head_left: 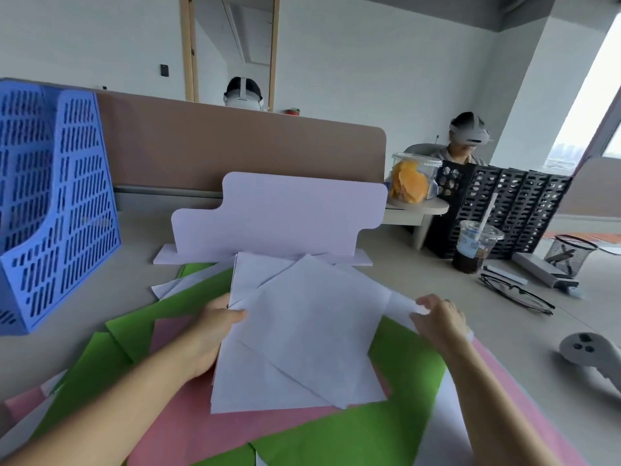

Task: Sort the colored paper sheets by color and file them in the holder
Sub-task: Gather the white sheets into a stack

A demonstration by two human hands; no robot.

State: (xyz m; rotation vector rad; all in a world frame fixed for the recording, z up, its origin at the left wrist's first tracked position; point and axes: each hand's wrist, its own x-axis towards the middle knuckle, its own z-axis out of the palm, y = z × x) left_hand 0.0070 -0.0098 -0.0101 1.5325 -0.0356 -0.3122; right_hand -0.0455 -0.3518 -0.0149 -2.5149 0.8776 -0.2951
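1. White sheets [302, 331] lie in a skewed fan, corners pointing diff ways, on top of green sheets [369, 428] & pink sheets [208, 428] spread over the table [437, 280], just in front of the white stepped holder [282, 216].
2. L hand [211, 334] grips the fan's left edge, thumb on top. R hand [440, 324] pinches a white corner on the right side w/ curled fingertips.
3. Risk: fan isn't squared. If lifted as is, loose sheets prob slide out of the L grip & fall into the mix.
4. Risk: R pinch is on one thin corner, so a hard tug could crease or tear it.
5. Risk: more white pokes out under the green at far left & near the right edge. Easy to miss, so the white pile may get filed incomplete.
6. Risk: dragging the fan could pull green/pink along, i.e. wrong colour filed.
7. Nearby: iced drink cup [475, 247] on the right; a wide R sweep might knock it.
8. Can't tell if the blue mesh rack [50, 196] at left is the real target instead.
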